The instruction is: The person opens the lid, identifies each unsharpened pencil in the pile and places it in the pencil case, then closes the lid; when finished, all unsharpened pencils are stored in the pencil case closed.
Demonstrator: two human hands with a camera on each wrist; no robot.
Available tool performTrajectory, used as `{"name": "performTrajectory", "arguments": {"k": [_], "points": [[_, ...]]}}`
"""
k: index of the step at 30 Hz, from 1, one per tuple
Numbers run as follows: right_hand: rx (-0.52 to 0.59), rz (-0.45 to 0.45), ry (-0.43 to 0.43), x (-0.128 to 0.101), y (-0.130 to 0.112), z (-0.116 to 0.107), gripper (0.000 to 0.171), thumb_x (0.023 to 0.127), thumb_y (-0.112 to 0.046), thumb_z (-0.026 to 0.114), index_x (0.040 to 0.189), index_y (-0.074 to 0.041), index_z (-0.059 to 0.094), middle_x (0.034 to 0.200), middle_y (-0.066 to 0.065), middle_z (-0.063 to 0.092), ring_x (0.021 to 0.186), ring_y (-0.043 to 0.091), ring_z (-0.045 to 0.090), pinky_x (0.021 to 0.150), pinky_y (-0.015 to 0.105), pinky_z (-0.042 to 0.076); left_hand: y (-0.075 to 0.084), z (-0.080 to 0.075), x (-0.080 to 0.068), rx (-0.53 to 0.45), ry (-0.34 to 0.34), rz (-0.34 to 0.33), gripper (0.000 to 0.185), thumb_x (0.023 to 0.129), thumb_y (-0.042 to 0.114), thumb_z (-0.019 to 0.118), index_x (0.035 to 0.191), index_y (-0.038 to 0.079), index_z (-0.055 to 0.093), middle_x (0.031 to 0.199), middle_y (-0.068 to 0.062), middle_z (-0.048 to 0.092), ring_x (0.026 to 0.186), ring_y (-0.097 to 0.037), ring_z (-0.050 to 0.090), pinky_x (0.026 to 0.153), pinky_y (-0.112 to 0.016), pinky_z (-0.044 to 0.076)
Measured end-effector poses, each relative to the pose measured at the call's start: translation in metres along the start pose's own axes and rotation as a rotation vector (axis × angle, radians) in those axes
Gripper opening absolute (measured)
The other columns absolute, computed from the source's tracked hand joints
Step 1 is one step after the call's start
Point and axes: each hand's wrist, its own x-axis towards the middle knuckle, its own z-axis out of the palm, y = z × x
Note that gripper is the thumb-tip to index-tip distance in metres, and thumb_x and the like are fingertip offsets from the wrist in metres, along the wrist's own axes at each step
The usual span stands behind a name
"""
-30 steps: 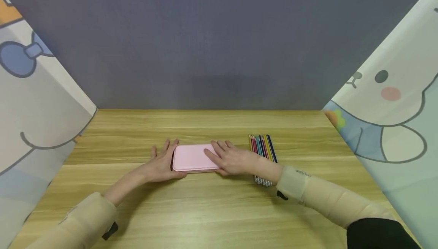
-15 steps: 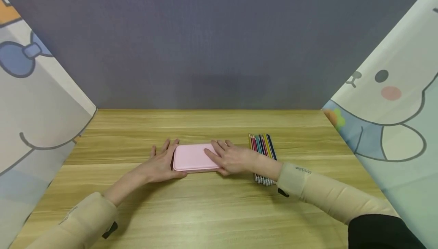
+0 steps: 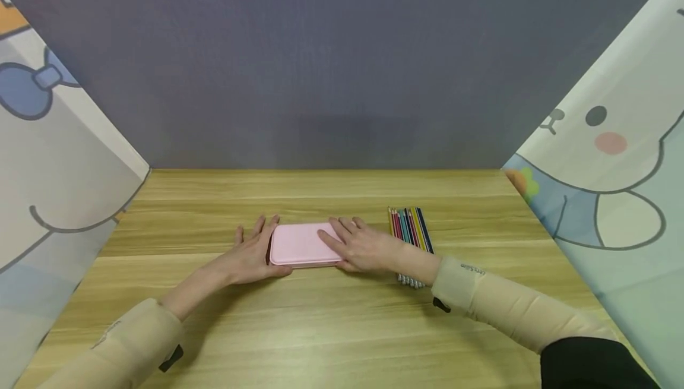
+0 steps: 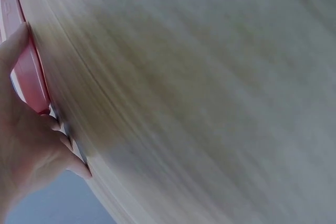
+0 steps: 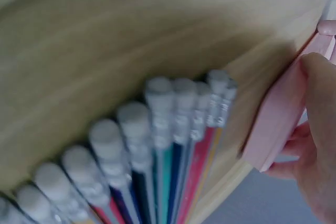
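A pink pencil case with rounded corners lies flat on the wooden table, its lid down. At its left end my left hand holds it, thumb along the front side and the other fingers spread at the end and back corner. My right hand grips the right end, with its thumb at the front side and fingers over the top and far edge. The left wrist view shows the left thumb against the case's side. Right beneath the right forearm lies a row of colored pencils, eraser ends toward me.
The wooden table runs back to a grey panel. Cartoon-printed panels stand at both sides. In the right wrist view the pencils' white erasers sit close beside the case.
Both hands stay on the pink pencil case, which remains in place. The whole view shifts slightly; the pencils have not moved.
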Motion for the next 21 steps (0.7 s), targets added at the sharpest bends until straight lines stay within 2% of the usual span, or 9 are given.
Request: {"name": "performTrajectory", "arguments": {"k": [5,10,21], "points": [[0.125,0.055,-0.038,-0.0022,-0.002,0.0041,0.073,0.106,-0.059,0.037,0.165,-0.02,0.018,0.162,0.021,0.037,0.145,0.036,0.046,0.113,0.056,0.046,0.0002,0.0017,-0.0005,-0.017,-0.002,-0.005,0.122,0.079,0.063,0.079,0.161,0.001,0.013,0.167,-0.027,0.026,0.158,-0.052,0.011,0.116,-0.082,0.0],[0.193,0.078,-0.036,-0.0028,-0.0019,0.0067,0.072,0.107,-0.058,0.037,0.166,-0.023,0.015,0.163,0.02,0.034,0.147,0.036,0.043,0.114,0.057,0.043,-0.0004,0.003,-0.0004,-0.023,0.009,-0.001,0.118,0.081,0.061,0.079,0.16,0.002,0.016,0.169,-0.025,0.023,0.158,-0.052,0.011,0.116,-0.082,0.001],[0.213,0.055,-0.006,-0.0033,0.0006,0.0078,0.069,0.108,-0.054,0.038,0.165,-0.021,0.018,0.162,0.024,0.035,0.147,0.039,0.043,0.115,0.06,0.042,0.0013,0.002,-0.0009,-0.012,0.011,-0.009,0.116,0.082,0.061,0.077,0.16,0.001,0.015,0.17,-0.023,0.022,0.158,-0.05,0.01,0.116,-0.082,0.001]]}}
